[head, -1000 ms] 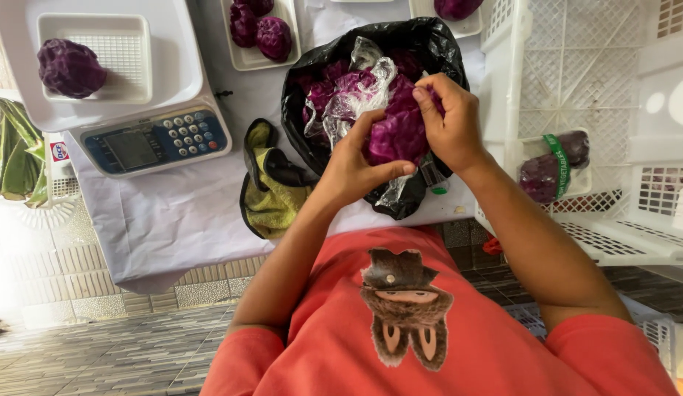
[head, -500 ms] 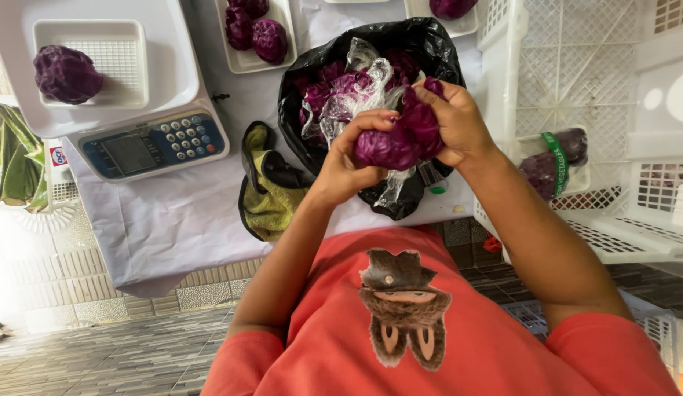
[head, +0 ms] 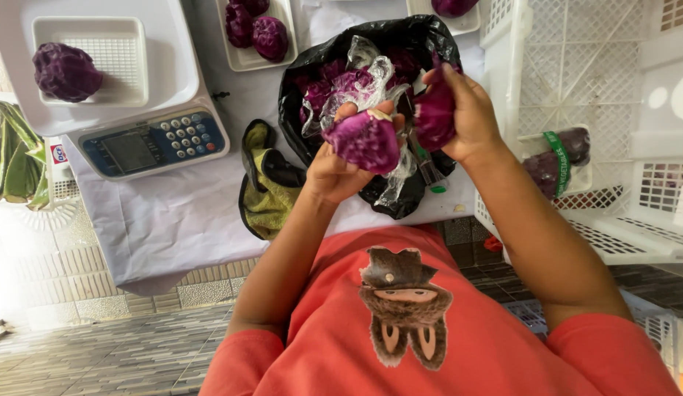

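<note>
Peeling goes on at the middle of the desk: the left hand (head: 334,165) has its grip pinched round a small purple cabbage head (head: 365,139), held in the air just at six o'clock of the black bag (head: 371,44). The right hand (head: 466,117), at three o'clock of that head, has its fingers pressed together on a loose purple leaf (head: 434,116) that looks freshly pulled off.

How far along? My read is somewhere in the middle. The bag holds a heap of purple trimmings and crumpled clear film (head: 363,73), so a good deal of stripping looks done. One cleaned head (head: 65,71) sits on the white scale tray (head: 165,59) at ten o'clock, with a grey keypad panel beneath it. Two more heads (head: 255,29) lie in a white foam tray (head: 283,51) at twelve o'clock, unwrapped. Another foam tray (head: 470,22) with a purple head peeks in at one o'clock. The head in hand is not yet set down.

Packages now: inside the white slatted crate (head: 598,88) at three o'clock rests a wrapped pack of purple cabbage (head: 554,165), banded by a green strip label. A yellow-green and black cloth (head: 268,183) lies crumpled at eight o'clock of the bag, on the white paper cover (head: 173,220).
</note>
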